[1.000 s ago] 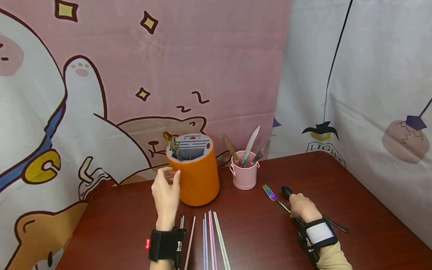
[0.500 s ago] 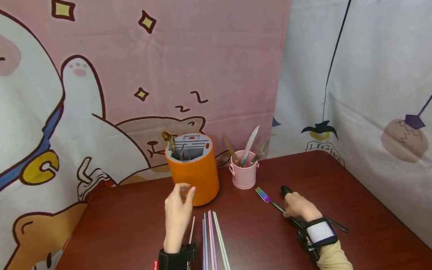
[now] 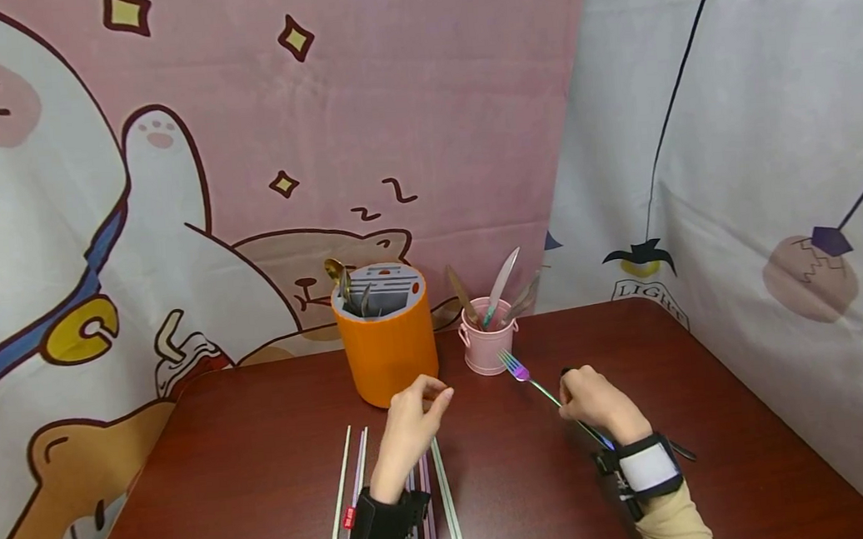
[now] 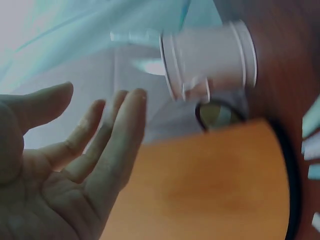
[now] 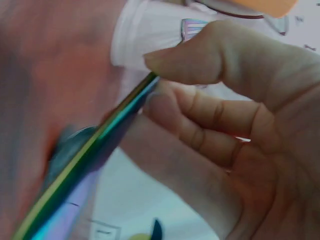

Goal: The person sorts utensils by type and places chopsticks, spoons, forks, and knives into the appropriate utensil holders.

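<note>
My right hand (image 3: 598,400) pinches a rainbow-coloured fork (image 3: 537,386) by its handle, tines toward the pink bucket (image 3: 485,353). In the right wrist view the fork's handle (image 5: 95,145) runs between thumb and fingers. A dark spoon lies on the table behind that hand, mostly hidden, with its handle end (image 3: 682,451) showing. My left hand (image 3: 408,426) hovers before the orange cutlery holder (image 3: 392,351), holding nothing. The left wrist view shows its thumb and fingers apart and loosely bent.
Several pastel chopsticks (image 3: 448,502) lie lengthwise on the brown table (image 3: 521,480), partly under my left forearm. Knives (image 3: 502,285) stand in the pink bucket. Gold and silver cutlery (image 3: 338,276) stands in the orange holder. A printed cloth hangs behind.
My left hand has moved right and down, away from the orange holder's left side. The right hand has lifted the fork and shifted it left, its tines now before the pink bucket.
</note>
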Demonstrator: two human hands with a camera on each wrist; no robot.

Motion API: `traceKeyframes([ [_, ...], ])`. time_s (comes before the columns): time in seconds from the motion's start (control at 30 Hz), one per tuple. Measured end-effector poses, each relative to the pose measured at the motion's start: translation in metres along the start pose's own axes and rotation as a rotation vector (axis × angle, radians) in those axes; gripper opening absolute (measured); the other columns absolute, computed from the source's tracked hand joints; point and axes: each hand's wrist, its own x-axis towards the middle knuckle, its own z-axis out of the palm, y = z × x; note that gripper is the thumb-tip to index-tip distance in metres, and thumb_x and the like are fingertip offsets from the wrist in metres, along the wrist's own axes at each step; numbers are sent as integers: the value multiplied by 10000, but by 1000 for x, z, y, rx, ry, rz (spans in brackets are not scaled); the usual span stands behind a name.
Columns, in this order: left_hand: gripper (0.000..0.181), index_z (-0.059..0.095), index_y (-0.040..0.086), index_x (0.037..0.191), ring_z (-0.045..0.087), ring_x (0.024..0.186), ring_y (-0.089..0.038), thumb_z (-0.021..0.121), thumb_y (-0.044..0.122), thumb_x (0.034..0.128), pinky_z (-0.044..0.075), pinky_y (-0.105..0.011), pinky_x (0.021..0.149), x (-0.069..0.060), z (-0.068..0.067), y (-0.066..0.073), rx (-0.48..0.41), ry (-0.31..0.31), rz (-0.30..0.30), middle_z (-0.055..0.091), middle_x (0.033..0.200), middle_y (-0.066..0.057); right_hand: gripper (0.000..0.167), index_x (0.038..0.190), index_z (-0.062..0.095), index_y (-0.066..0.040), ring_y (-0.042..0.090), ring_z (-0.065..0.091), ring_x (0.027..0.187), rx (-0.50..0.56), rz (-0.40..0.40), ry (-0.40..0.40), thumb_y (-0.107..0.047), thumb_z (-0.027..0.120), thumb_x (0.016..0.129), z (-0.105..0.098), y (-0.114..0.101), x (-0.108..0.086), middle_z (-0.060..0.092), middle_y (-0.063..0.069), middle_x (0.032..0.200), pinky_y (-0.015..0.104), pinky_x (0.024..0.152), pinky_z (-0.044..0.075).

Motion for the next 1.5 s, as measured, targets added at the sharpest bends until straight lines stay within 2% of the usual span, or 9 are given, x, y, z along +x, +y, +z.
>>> traceKeyframes([
  [0.1, 202, 649, 41, 983, 656, 729, -186, 621, 230, 918, 498, -209, 623, -1, 10, 6, -73, -75, -22, 702, 857, -101, 157, 629, 558, -101, 73, 426, 510, 18, -62, 62, -14, 680, 675, -9, -13, -2, 487, -38, 568, 210, 470, 342],
  [0.23, 215, 660, 30, 997, 684, 742, -207, 623, 226, 916, 511, -197, 625, -3, 21, 17, -163, -96, -37, 714, 864, -116, 166, 656, 550, -113, 46, 405, 500, 40, -135, 150, -19, 684, 684, -18, -35, -8, 478, -51, 571, 186, 458, 337],
  [0.37, 247, 673, 28, 1044, 711, 825, -230, 630, 233, 913, 548, -213, 703, -5, 29, 27, -250, -60, -12, 727, 942, -135, 158, 695, 568, -114, 24, 415, 523, 62, -189, 217, -30, 701, 684, -22, -59, -15, 499, -62, 596, 174, 467, 353],
  [0.47, 264, 672, 6, 1070, 717, 850, -266, 641, 211, 906, 564, -228, 726, -5, 35, 34, -359, -32, -4, 727, 974, -165, 167, 703, 573, -124, 8, 418, 547, 66, -233, 260, -37, 714, 682, -22, -71, -19, 502, -75, 609, 164, 488, 360],
  [0.7, 183, 658, -49, 980, 712, 817, -349, 660, 104, 881, 584, -295, 703, -5, 43, 45, -596, 87, -78, 708, 939, -232, 197, 704, 562, -120, -19, 406, 566, 96, -362, 312, 4, 712, 672, -16, -85, -20, 484, -80, 627, 142, 503, 366],
  [0.87, 152, 636, -80, 938, 706, 776, -342, 647, 60, 880, 586, -313, 692, -5, 45, 46, -669, 135, -78, 679, 899, -268, 189, 720, 588, -107, -23, 452, 587, 108, -427, 333, 35, 707, 685, -13, -85, -19, 534, -58, 643, 141, 515, 398],
  [1.1, 180, 618, -74, 987, 695, 755, -212, 628, 83, 899, 582, -270, 687, -6, 44, 46, -690, 119, -74, 659, 910, -279, 133, 777, 633, -95, -1, 540, 607, 135, -436, 276, -49, 757, 766, -16, -82, -19, 618, -33, 694, 154, 541, 456],
  [1.23, 183, 615, -65, 990, 676, 745, -139, 623, 98, 906, 581, -265, 688, -6, 43, 45, -681, 125, -63, 653, 916, -268, 135, 809, 651, -96, 1, 542, 621, 165, -334, 223, -150, 771, 777, -19, -70, -16, 624, -48, 697, 178, 549, 467],
  [1.5, 155, 620, -42, 995, 667, 726, -101, 613, 89, 912, 581, -263, 684, -6, 37, 41, -673, 155, -63, 669, 921, -235, 227, 935, 637, -7, 142, 533, 642, 48, 88, 74, -155, 744, 801, -23, -6, -8, 615, 65, 770, 286, 537, 429],
])
